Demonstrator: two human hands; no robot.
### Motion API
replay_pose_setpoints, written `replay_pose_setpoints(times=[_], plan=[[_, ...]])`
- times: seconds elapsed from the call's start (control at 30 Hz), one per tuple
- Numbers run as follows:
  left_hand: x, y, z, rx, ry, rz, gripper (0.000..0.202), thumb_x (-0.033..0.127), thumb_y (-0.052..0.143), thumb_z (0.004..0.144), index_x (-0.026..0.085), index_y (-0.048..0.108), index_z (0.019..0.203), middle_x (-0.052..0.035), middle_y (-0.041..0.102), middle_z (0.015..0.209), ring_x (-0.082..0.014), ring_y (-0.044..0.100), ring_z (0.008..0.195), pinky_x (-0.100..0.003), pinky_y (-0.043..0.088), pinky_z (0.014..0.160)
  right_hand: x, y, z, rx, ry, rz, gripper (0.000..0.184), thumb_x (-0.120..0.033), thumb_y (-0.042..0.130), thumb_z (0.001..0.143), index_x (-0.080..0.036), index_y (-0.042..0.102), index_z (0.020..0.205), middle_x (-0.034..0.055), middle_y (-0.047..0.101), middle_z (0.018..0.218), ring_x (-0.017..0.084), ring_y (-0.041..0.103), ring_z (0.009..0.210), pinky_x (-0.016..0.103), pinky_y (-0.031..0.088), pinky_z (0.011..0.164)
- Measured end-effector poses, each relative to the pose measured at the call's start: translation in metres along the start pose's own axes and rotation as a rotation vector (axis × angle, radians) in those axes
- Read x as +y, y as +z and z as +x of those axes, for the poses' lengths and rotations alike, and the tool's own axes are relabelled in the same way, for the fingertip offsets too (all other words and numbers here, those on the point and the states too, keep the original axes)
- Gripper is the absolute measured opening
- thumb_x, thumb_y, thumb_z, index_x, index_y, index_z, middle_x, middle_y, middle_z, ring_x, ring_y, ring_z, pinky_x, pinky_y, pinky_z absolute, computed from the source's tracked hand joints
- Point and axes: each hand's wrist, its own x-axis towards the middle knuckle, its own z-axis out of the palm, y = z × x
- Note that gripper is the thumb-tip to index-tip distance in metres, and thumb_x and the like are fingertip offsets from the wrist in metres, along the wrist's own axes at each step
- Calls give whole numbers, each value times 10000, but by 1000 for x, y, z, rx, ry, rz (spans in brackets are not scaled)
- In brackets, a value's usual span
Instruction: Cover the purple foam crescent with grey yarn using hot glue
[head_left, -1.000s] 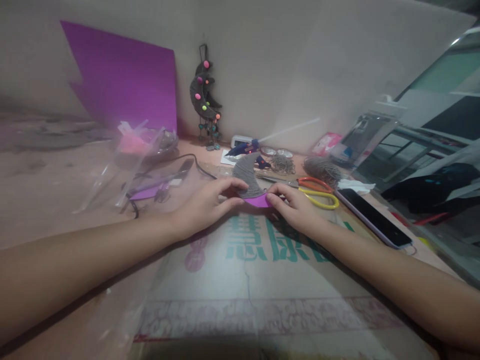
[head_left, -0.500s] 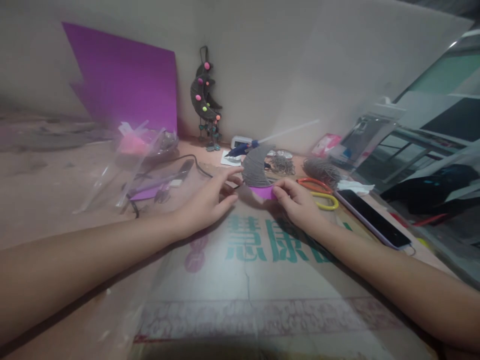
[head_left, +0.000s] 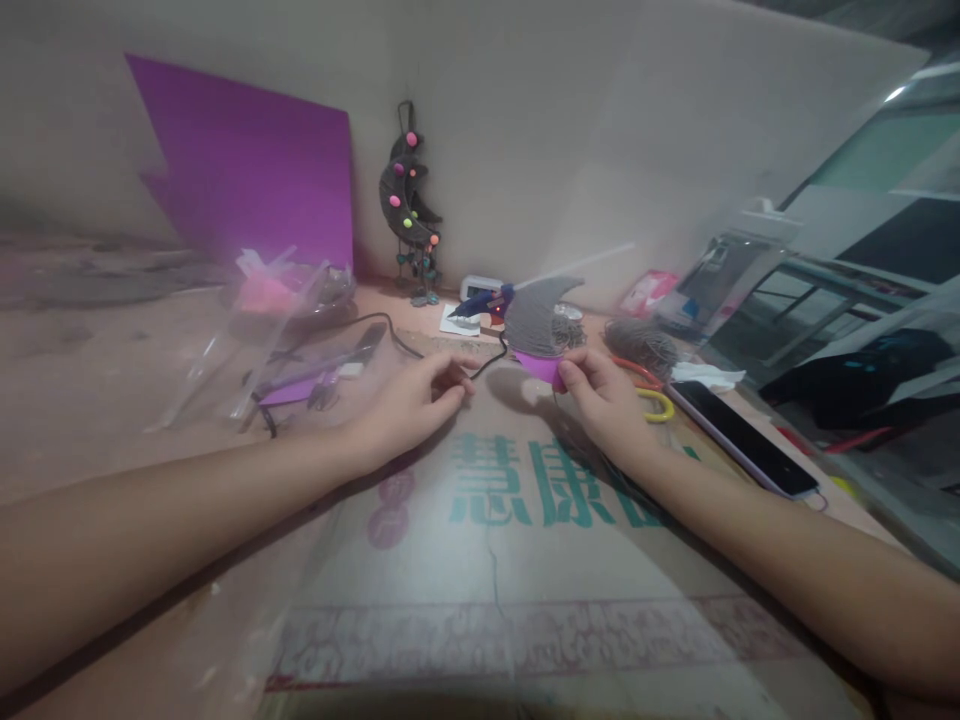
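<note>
My right hand (head_left: pixel 600 395) pinches the purple lower end of a crescent-shaped piece (head_left: pixel 534 322) that is mostly wound with grey string; the piece stands tilted up above the table. My left hand (head_left: pixel 416 395) rests on the cardboard sheet (head_left: pixel 495 540) to the left of it, fingers curled, with a thin dark string (head_left: pixel 487 365) running from its fingertips toward the crescent. A blue glue gun (head_left: pixel 480 298) lies just behind the crescent.
Orange and yellow scissors (head_left: pixel 651 392), a bundle of grey string (head_left: pixel 643 343) and a phone (head_left: pixel 739 436) lie to the right. A finished moon ornament (head_left: pixel 409 205) and a purple sheet (head_left: pixel 247 170) lean on the wall. Clear plastic bags (head_left: pixel 281 300) sit at left.
My right hand has lifted the crescent off the table and tilted it upright, moving it slightly right. My left hand has let go of the piece and now holds only the string.
</note>
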Motion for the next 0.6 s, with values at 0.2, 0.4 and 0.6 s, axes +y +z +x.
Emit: replay_pose_setpoints(times=[0.2,0.4,0.6], plan=[[4,1,1,10,-35,-62,207,263,560,857,189,604,1046,-48,707,995,-187,669,934,-352,531,842,-3,0,-3,-53,-38,-17,168,-299,473,913,-203,511,780,-6,552,720,150,525,698,274,407,676],[9,0,-1,9,-50,-2,216,255,585,841,191,626,1043,-24,706,934,-164,659,821,-309,544,750,-4,-1,-3,-67,-57,-96,159,-281,471,911,-201,524,784,-3,560,721,148,519,687,271,397,661],[10,0,-1,18,-20,23,204,239,577,836,183,631,1023,-33,706,949,-171,654,859,-305,540,762,-3,1,-3,-77,-63,-96,145,-283,476,906,-201,536,803,0,587,728,152,531,685,269,398,645]])
